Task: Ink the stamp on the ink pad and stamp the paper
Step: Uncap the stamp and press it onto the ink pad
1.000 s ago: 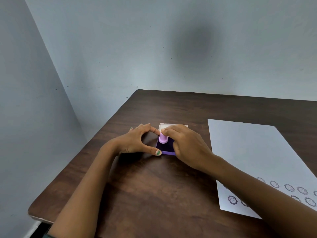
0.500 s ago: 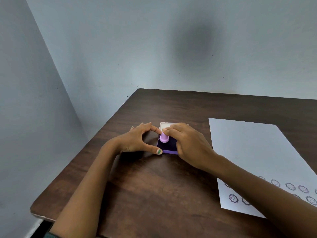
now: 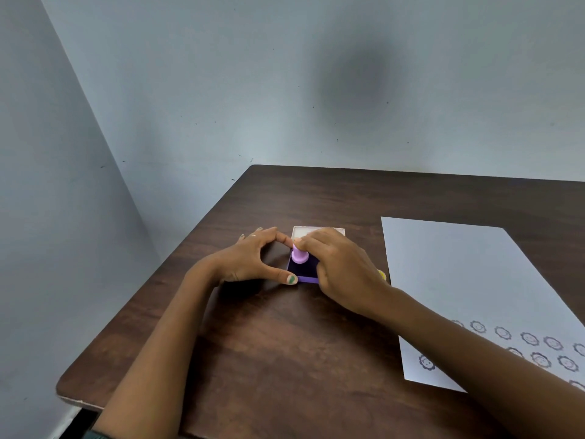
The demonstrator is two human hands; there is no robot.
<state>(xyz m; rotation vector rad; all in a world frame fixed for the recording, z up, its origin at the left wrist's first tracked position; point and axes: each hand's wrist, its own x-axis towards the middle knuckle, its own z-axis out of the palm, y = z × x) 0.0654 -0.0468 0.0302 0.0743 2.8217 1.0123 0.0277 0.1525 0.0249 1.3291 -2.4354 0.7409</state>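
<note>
The right hand [image 3: 345, 270] pinched the pink stamp [image 3: 299, 255] upright on the purple ink pad [image 3: 304, 268], whose edges the spread left hand [image 3: 253, 261] touched, near the surface's [image 3: 285, 343] left edge.

Lilac stamp [image 3: 299, 255] upright on dark purple ink pad [image 3: 304, 269], lid open at far side, white paper [image 3: 459, 280] to the right, stamped flower faces along near edge

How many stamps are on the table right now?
1: the pink stamp stands on the ink pad, gripped by the right hand. A small yellow thing beside that hand, near the paper, might be another; it is mostly hidden.
</note>
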